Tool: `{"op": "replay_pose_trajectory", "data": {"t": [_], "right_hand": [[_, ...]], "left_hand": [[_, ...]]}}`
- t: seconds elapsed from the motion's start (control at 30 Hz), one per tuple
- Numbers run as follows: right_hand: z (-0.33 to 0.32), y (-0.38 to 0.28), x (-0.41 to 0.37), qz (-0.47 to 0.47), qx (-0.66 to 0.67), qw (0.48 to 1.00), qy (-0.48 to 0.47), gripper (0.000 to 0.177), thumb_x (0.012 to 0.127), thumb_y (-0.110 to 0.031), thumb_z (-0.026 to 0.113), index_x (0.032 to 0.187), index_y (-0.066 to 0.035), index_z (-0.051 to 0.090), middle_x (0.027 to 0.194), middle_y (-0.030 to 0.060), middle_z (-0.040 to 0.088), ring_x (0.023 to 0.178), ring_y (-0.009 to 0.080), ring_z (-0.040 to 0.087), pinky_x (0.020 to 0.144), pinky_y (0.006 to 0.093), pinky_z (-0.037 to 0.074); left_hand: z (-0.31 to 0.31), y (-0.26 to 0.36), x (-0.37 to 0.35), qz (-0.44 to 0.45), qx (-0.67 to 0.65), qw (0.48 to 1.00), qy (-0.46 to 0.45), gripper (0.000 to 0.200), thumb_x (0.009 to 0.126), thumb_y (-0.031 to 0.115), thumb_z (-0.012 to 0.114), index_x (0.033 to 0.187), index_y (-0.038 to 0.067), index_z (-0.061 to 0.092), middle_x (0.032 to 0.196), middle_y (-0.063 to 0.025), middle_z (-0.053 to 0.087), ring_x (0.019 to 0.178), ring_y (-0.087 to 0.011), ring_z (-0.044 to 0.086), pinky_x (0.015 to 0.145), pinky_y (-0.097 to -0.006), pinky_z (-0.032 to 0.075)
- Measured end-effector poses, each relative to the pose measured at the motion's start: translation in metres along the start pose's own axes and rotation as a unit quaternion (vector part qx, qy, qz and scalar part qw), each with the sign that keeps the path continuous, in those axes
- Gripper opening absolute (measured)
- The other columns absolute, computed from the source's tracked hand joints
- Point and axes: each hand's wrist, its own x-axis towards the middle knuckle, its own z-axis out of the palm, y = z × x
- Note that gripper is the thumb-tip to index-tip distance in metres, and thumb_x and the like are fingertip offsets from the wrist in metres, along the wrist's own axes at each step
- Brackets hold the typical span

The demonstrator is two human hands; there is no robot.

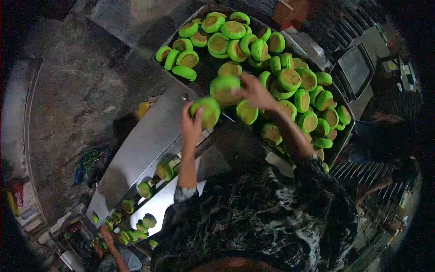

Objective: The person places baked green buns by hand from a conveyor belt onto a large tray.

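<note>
My left hand (191, 124) is closed around a round green bun (209, 113) with a browned flat face, held just off the near left edge of a large dark tray (179, 84). Slightly above and to the right, my right hand (257, 93) grips a second green bun (223, 90); motion blurs both the bun and the fingers. Many similar buns (290, 79) fill the tray, some flat and some on edge, piled thickest on its right side. Below my right hand, a loose bun (247, 112) lies close to the tray's near side.
A narrow conveyor (152, 179) with a row of buns runs toward the lower left, beside a metal surface (145, 136). At its far end a co-worker's hand (106, 235) is near more buns. An empty-looking tray (355, 68) stands at the right, near another person's arm (387, 119).
</note>
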Motion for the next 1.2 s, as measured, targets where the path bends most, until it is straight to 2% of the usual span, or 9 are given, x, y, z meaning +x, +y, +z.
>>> {"op": "replay_pose_trajectory", "data": {"t": [0.13,0.33,0.47,0.53,0.63,0.9,1.03,1.1,1.2], "right_hand": [[0.077,-0.032,-0.072,-0.016,-0.077,0.972,-0.22,0.048,0.083,-0.034,0.056,0.121,-0.006,0.045,0.11,0.0167,0.055,0.098,0.0325,0.054,0.084,0.0396,0.043],[0.148,0.032,-0.079,-0.127,-0.417,0.893,-0.114,0.036,0.078,-0.018,0.053,0.112,-0.007,0.051,0.111,0.0143,0.054,0.092,0.028,0.057,0.071,0.0364,0.048],[0.072,0.001,-0.054,-0.045,-0.322,0.937,-0.127,0.034,0.077,-0.023,0.055,0.108,-0.01,0.053,0.105,0.011,0.056,0.088,0.0296,0.056,0.064,0.0399,0.047],[0.019,-0.006,-0.009,0.034,-0.467,0.883,0.032,0.037,0.074,-0.029,0.058,0.106,-0.011,0.054,0.101,0.0125,0.056,0.09,0.0307,0.053,0.069,0.0421,0.043],[-0.012,0.03,0.013,0.055,-0.593,0.802,0.039,0.04,0.071,-0.029,0.06,0.105,-0.008,0.055,0.095,0.0134,0.055,0.096,0.0311,0.046,0.083,0.0442,0.032],[0.006,0.024,-0.029,-0.093,-0.586,0.805,0.016,0.033,0.073,-0.024,0.058,0.101,-0.008,0.054,0.102,0.0149,0.054,0.102,0.0345,0.046,0.082,0.0514,0.034],[0.053,-0.06,-0.045,0.109,-0.075,0.991,-0.021,0.04,0.076,-0.015,0.059,0.113,-0.007,0.047,0.102,0.0165,0.053,0.089,0.0319,0.054,0.078,0.0418,0.042],[0.096,-0.041,-0.049,-0.207,-0.221,0.953,-0.01,0.043,0.075,-0.015,0.059,0.114,-0.007,0.045,0.105,0.0168,0.054,0.096,0.0312,0.054,0.079,0.0402,0.044],[0.144,0.0,-0.058,-0.309,-0.392,0.867,-0.007,0.041,0.074,-0.015,0.056,0.114,-0.007,0.047,0.1,0.0177,0.056,0.097,0.0328,0.054,0.077,0.0401,0.046]], "left_hand": [[-0.055,-0.113,-0.085,-0.21,0.211,0.954,0.026,0.045,0.081,0.026,0.059,0.119,0.004,0.048,0.116,-0.0196,0.052,0.11,-0.0358,0.045,0.093,-0.0418,0.035],[-0.069,-0.087,-0.09,-0.065,0.311,0.932,0.174,0.048,0.081,0.033,0.058,0.118,0.004,0.048,0.117,-0.0208,0.049,0.114,-0.0405,0.039,0.094,-0.0492,0.031],[0.022,0.004,-0.039,0.129,0.274,0.952,0.047,0.045,0.074,0.014,0.058,0.114,-0.004,0.048,0.116,-0.0254,0.047,0.114,-0.0408,0.037,0.096,-0.0471,0.03],[0.085,0.041,-0.031,0.079,0.534,0.832,-0.126,0.047,0.068,0.008,0.055,0.111,-0.008,0.049,0.121,-0.0268,0.043,0.12,-0.0428,0.03,0.104,-0.0542,0.012],[0.131,0.039,-0.036,0.199,0.432,0.875,-0.088,0.047,0.069,0.012,0.059,0.111,-0.005,0.048,0.118,-0.0254,0.044,0.115,-0.0427,0.035,0.101,-0.0548,0.019],[0.027,0.006,-0.076,-0.097,-0.235,0.957,0.139,0.043,0.078,0.024,0.066,0.104,0.0,0.042,0.098,-0.0116,0.048,0.092,-0.022,0.049,0.08,-0.0363,0.041],[-0.038,-0.091,-0.088,-0.235,0.42,0.877,-0.004,0.048,0.077,0.024,0.065,0.113,0.0,0.044,0.112,-0.0197,0.048,0.097,-0.0322,0.05,0.087,-0.044,0.038],[-0.053,-0.086,-0.1,-0.17,0.466,0.867,0.05,0.045,0.078,0.02,0.063,0.113,0.0,0.046,0.114,-0.0212,0.047,0.102,-0.0343,0.046,0.089,-0.046,0.036],[-0.054,-0.069,-0.084,-0.056,0.433,0.893,0.108,0.038,0.079,0.015,0.059,0.113,0.0,0.049,0.118,-0.0222,0.044,0.111,-0.0364,0.039,0.092,-0.0482,0.032]]}}
